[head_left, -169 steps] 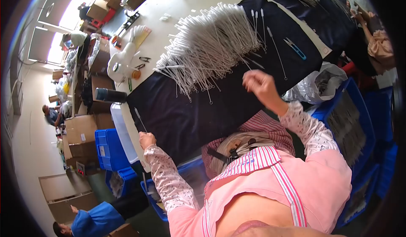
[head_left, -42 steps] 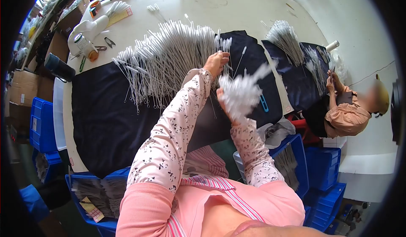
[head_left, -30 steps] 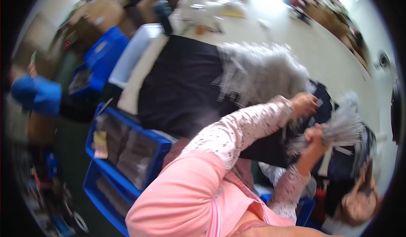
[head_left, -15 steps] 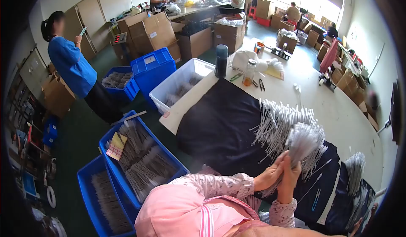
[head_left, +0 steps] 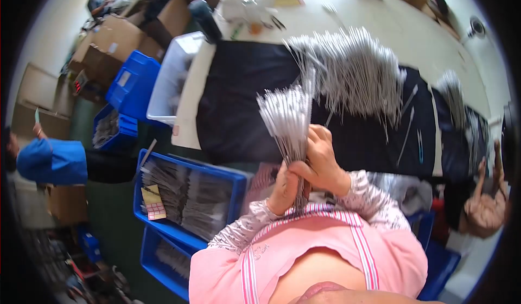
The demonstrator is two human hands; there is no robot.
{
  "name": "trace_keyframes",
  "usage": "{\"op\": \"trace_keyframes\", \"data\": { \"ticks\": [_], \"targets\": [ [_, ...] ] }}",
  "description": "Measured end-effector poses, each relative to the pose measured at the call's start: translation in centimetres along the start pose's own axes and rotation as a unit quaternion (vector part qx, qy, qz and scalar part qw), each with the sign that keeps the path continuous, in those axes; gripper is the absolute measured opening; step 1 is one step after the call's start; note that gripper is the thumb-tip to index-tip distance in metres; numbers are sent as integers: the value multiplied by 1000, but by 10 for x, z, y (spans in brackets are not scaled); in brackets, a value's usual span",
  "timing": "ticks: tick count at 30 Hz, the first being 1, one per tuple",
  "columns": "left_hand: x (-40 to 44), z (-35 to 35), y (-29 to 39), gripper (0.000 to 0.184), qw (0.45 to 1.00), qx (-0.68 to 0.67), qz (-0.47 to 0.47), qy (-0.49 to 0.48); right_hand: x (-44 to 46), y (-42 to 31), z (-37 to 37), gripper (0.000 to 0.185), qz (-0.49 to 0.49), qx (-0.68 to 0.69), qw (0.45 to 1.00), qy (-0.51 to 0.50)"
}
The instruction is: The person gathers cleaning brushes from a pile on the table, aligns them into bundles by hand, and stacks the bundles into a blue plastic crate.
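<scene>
Near my chest, my left hand (head_left: 283, 189) is closed around the lower part of a bundle of thin wire brushes (head_left: 290, 119). My right hand (head_left: 324, 160) grips the same bundle from the right, its thumb across the wires. The white brush ends fan out above my fingers, and the wire ends point down towards my apron. Beyond the hands, a large heap of similar brushes (head_left: 358, 76) lies on a dark cloth (head_left: 239, 97). A few single brushes and blue-handled snips (head_left: 419, 146) rest on the cloth to the right.
Blue crates (head_left: 239, 195) with brushes stand at the left. Behind them are a white bin (head_left: 168, 81) and a lidded blue bin (head_left: 133, 81). A dark bottle (head_left: 205, 20) stands on the table (head_left: 434, 59). One person in blue (head_left: 51, 163) stands left; another person (head_left: 485, 211) is at right.
The bundle has moved left and closer to my body, away from the heap, with both hands still on it. My view has turned and tilted downward.
</scene>
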State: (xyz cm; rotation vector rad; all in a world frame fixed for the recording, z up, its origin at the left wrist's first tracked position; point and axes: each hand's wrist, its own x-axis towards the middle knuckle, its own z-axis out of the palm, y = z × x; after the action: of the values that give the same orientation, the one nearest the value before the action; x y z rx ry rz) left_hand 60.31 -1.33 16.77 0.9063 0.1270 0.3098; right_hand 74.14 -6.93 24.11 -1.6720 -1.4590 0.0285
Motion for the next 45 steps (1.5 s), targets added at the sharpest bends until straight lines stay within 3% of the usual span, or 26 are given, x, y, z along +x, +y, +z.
{"op": "trace_keyframes", "data": {
  "ticks": [1, 4, 5, 8, 10, 12, 15, 19, 23, 26, 27, 30, 31, 32, 34, 41, 45],
  "targets": [
    [-1, 16, 14, 56, 996, 74, 40, 36, -4, 2, -1, 45, 4, -1, 1000, -25],
    [-5, 16, 24, 23, 987, 73, -127, 69, -13, 19, 10, 43, 56, 134, 985, -96],
    [-6, 14, 24, 14, 986, 3, -152, 74, -13, 16, 10, 43, 162, 262, 946, -101],
    [-7, 16, 23, 20, 981, -47, -162, 97, 0, 30, 11, 47, 258, 501, 825, 49],
    [-8, 12, 19, 23, 983, -60, -150, 90, 26, 44, -2, 53, 240, 566, 776, 139],
    [-7, 13, 18, 24, 982, -67, -149, 97, 53, 66, -14, 52, 150, 594, 776, 151],
    [-6, 15, 20, 30, 982, -25, -164, 94, 79, 68, -34, 49, 168, 603, 774, 95],
    [-8, 17, 25, 39, 983, -38, -172, 53, 85, 75, -25, 47, 99, 559, 823, -33],
    [-10, 19, 29, 46, 976, -92, -191, 48, 74, 56, -30, 46, 60, 422, 897, -116],
    [-12, 16, 32, 44, 973, -95, -209, 32, 66, 32, -33, 43, -84, 239, 964, -77],
    [-14, 11, 27, 43, 973, -81, -215, 26, 68, 28, -39, 46, -77, 255, 958, -104],
    [-13, 15, 30, 40, 970, -57, -237, 22, 97, 39, -48, 51, -207, 151, 960, -109],
    [-11, 17, 33, 39, 969, -52, -242, 19, 102, 41, -44, 54, -197, 159, 963, -87],
    [-11, 18, 33, 39, 968, -48, -247, 17, 103, 40, -42, 54, -148, 246, 949, -128],
    [-11, 18, 34, 41, 965, -41, -258, 15, 106, 44, -44, 55, -56, 332, 892, -301],
    [-16, -13, -4, 66, 935, -263, -214, -102, 98, 47, -38, 60, 18, 329, 865, -378],
    [-14, -12, -4, 60, 942, -236, -218, -95, 99, 55, -33, 56, 31, 314, 881, -352]
  ]
}}
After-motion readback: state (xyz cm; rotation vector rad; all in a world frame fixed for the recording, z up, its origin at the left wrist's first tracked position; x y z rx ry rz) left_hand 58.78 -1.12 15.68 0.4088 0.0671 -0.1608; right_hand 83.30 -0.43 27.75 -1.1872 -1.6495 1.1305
